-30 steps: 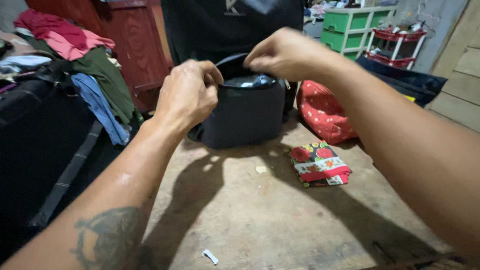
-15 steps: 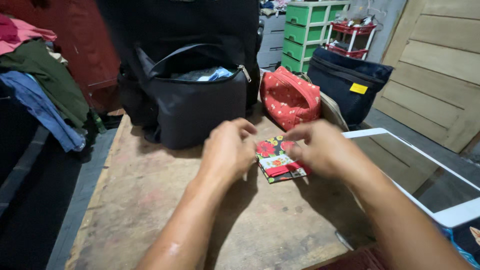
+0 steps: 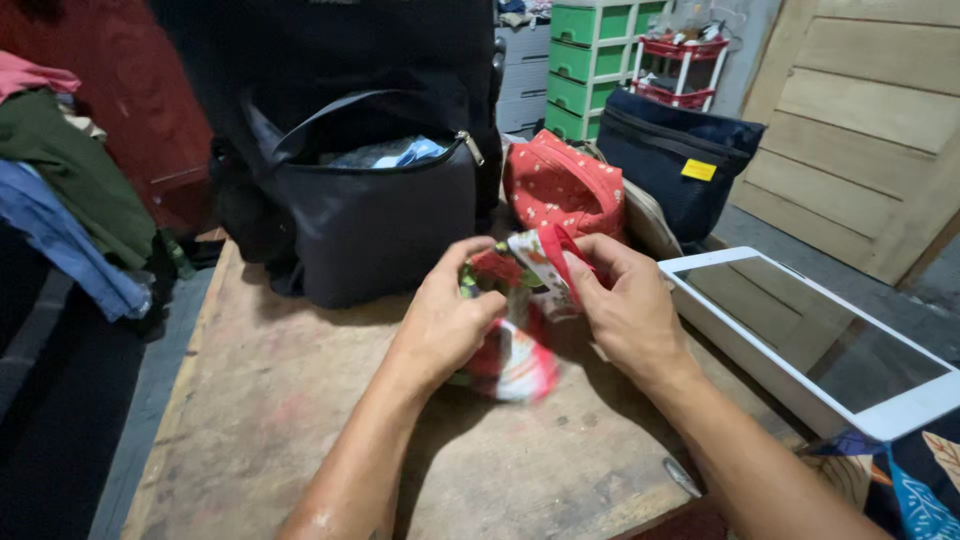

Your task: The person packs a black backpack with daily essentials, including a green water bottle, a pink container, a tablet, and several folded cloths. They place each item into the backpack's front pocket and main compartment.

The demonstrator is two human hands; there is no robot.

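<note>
A small fabric pouch [image 3: 515,355], white with red and green print and a red strap, hangs a little above the wooden table [image 3: 260,400]. My left hand [image 3: 450,315] grips its left edge near the top. My right hand [image 3: 625,305] grips its right edge and the red strap, pulling the mouth apart. The pouch's lower part is blurred. Behind my hands stands a dark grey bag [image 3: 370,220] with its zip open and blue and white cloth showing inside.
A red dotted pouch [image 3: 555,185] lies behind my hands, next to a navy bag [image 3: 675,165]. A white-framed tablet [image 3: 810,335] lies at the right. Clothes [image 3: 60,190] are piled at the left. Green drawers [image 3: 590,55] and a wooden door [image 3: 860,120] stand at the back.
My hands left the grey bag's zip, came down to the printed pouch on the table, and have lifted it and spread its top. The view swung right.
</note>
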